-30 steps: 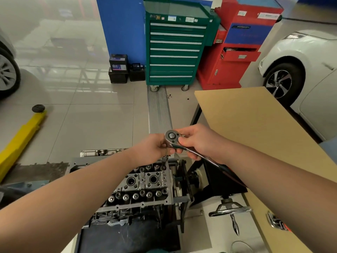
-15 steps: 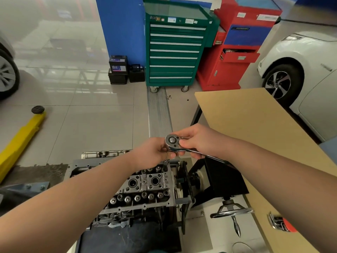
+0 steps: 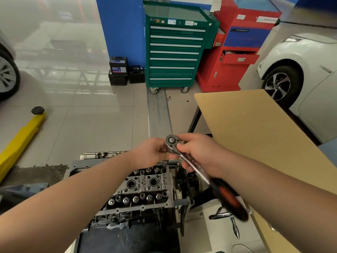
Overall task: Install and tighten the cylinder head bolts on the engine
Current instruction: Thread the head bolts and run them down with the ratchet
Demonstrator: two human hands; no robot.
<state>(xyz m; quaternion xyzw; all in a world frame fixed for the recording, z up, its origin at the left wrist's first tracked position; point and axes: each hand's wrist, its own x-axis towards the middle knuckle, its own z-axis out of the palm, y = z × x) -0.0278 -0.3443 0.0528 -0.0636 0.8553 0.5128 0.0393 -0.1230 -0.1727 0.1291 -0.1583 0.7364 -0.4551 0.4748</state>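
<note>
Right hand (image 3: 199, 154) gripping ratchet wrench (image 3: 184, 157) above cylinder head (image 3: 144, 189); left hand (image 3: 151, 152) at its head

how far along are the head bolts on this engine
Done: cannot tell which bolts are seated. In hand: the right hand grips the ratchet, the left hand steadies the extension reaching down to the cylinder head. Left: likely the remaining bolts and tightening.

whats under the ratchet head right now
Below the ratchet head a dark socket extension drops to the far end of the cylinder head. The left hand covers its upper part; the bolt itself is not visible.
</note>
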